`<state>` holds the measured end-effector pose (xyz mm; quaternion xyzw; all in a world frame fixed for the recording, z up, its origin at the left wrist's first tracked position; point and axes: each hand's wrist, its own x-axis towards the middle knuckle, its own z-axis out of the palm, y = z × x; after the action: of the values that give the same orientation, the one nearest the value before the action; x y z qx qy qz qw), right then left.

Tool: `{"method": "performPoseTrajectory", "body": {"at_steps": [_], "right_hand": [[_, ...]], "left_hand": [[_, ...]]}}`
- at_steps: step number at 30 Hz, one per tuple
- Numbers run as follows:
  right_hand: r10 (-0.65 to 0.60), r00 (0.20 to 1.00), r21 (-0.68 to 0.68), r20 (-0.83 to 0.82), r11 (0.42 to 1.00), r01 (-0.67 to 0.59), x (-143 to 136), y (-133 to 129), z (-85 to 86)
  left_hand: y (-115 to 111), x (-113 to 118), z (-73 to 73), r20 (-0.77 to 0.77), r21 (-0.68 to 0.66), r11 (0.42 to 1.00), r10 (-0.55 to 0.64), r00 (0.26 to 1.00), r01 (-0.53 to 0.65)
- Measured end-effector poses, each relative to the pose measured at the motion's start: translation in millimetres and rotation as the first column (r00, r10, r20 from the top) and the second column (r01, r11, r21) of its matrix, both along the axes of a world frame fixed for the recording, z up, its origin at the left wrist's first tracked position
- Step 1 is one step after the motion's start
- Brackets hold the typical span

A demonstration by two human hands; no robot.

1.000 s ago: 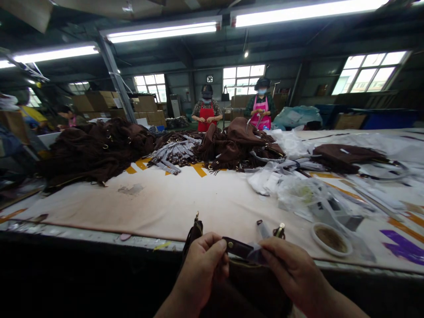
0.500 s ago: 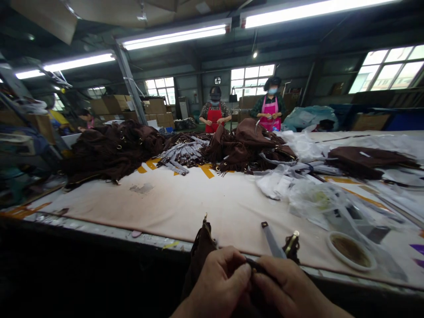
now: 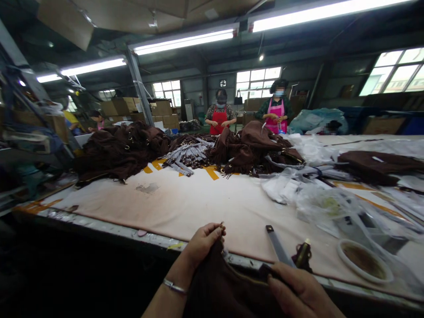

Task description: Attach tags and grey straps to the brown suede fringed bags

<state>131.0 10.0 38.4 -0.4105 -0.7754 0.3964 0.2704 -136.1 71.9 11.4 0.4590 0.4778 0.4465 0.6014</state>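
Observation:
A dark brown bag (image 3: 215,282) hangs at the table's front edge, with a gold zipper running along its opening. My left hand (image 3: 206,240) is closed on its upper corner, where small metal fittings stick out past the fingertips. Lower right, my right hand (image 3: 294,285) pinches a dark strap end beside the zipper edge; its exact join to the bag is hidden. Just beyond the right hand lies a grey-wrapped strap (image 3: 278,245) with a dark riveted tip. Next to it is a brown fringed piece with a gold fitting (image 3: 303,256).
Across the table (image 3: 185,207) lie heaps of brown bags (image 3: 122,148) and a bundle of grey-wrapped straps (image 3: 187,157). Clear plastic (image 3: 318,198) and a round tub of brown stuff (image 3: 364,260) are at right. Two people in aprons (image 3: 220,121) stand across the table.
My hands, together half a second ago, have moved apart. The left went up and left to the bag's corner; the right shifted right. The bag's zippered opening now shows between them.

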Motion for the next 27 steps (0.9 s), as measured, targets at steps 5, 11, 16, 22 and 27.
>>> {"method": "performPoseTrajectory", "body": {"at_steps": [5, 11, 16, 22, 27], "right_hand": [[-0.203, 0.971, -0.259, -0.126, 0.952, 0.165, -2, 12, 2.8], [-0.353, 0.913, -0.507, -0.204, 0.836, 0.210, -12, 33, 7.3], [-0.278, 0.944, -0.518, -0.176, 0.842, 0.151, -16, 40, 15.6], [-0.161, 0.977, -0.536, -0.142, 0.842, 0.061, -17, 45, 20.1], [-0.141, 0.985, -0.492, -0.099, 0.867, 0.075, -16, 46, 17.3]], "left_hand": [[-28, 19, 28.9, -0.354, 0.282, 0.953, -0.005, 0.935, 0.111], [-49, 39, 49.0, -0.486, 0.339, 0.893, -0.101, 0.868, 0.294], [-53, 49, 47.1, -0.564, 0.337, 0.867, -0.128, 0.816, 0.368], [-51, 54, 45.0, -0.569, 0.337, 0.857, -0.143, 0.810, 0.389], [-53, 53, 43.3, -0.589, 0.346, 0.847, -0.139, 0.796, 0.404]]}}
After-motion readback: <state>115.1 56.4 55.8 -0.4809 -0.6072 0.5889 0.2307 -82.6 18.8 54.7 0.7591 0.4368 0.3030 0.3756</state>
